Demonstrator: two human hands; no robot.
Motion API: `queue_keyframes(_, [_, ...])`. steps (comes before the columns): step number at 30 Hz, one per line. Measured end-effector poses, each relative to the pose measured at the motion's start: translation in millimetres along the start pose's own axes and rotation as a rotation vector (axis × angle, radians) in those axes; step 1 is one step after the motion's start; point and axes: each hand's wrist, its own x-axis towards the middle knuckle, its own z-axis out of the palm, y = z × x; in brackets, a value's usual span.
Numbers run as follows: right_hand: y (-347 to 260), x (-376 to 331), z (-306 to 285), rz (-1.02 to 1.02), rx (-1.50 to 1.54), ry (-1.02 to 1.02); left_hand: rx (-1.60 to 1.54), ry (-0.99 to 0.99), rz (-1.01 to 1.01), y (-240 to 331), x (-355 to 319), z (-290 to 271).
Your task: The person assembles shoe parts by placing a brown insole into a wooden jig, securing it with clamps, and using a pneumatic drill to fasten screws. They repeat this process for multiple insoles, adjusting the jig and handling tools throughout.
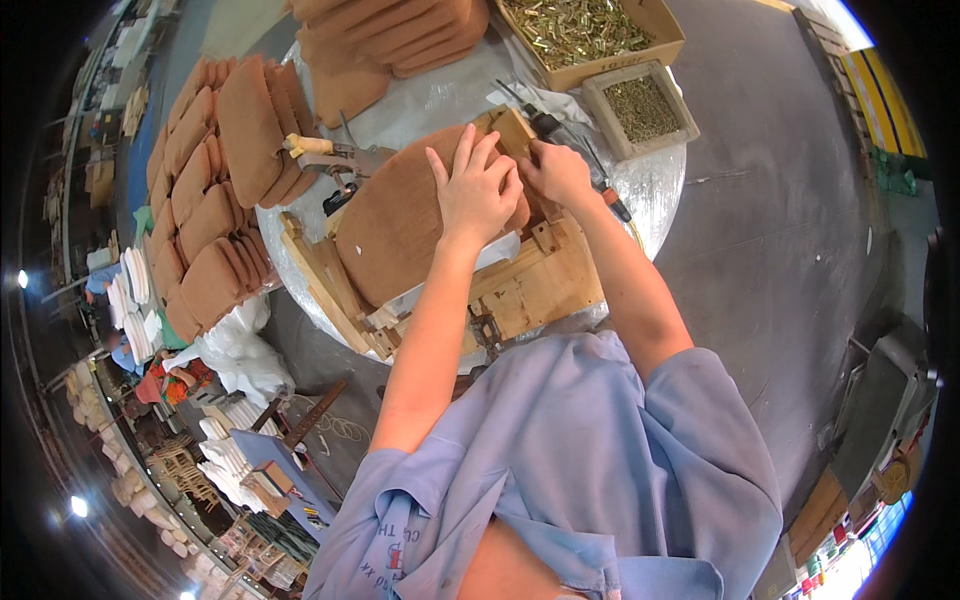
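Observation:
A brown upholstered cushion [392,225] lies in a wooden jig [535,285] on the round, plastic-wrapped table [655,190]. My left hand [478,192] rests on the cushion near its right end, fingers stretched out and partly spread. Beside it, at the jig's right end, my right hand [556,172] has its fingers curled in; whatever they hold is hidden. A dark power screwdriver [545,122] lies just beyond my right hand, partly covered by it. Left of the cushion, a toggle clamp with a yellowish handle [312,146] is fixed to the jig.
A cardboard box of brass-coloured metal fittings [590,35] and a square tray of small screws [642,110] stand at the back right. Brown cushions [400,40] are stacked at the back, with further stacks [205,190] on the left. Crumpled clear plastic [245,350] lies at lower left.

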Motion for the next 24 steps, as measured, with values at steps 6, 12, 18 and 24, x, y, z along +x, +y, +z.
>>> queue_keyframes(6, [17,-5,6,-0.024,0.095,0.028,0.056,-0.078,0.027,8,-8,20])
queue_keyframes(12, [22,-6,8,0.009,0.133,0.027,-0.063,-0.110,0.022,16,-34,54])
queue_keyframes(18, [27,-18,10,0.071,0.394,0.071,-0.012,-0.001,0.046,-8,-15,62])
queue_keyframes(24, [27,-118,31,0.148,0.454,0.203,-0.024,0.093,-0.028,-19,-13,72])
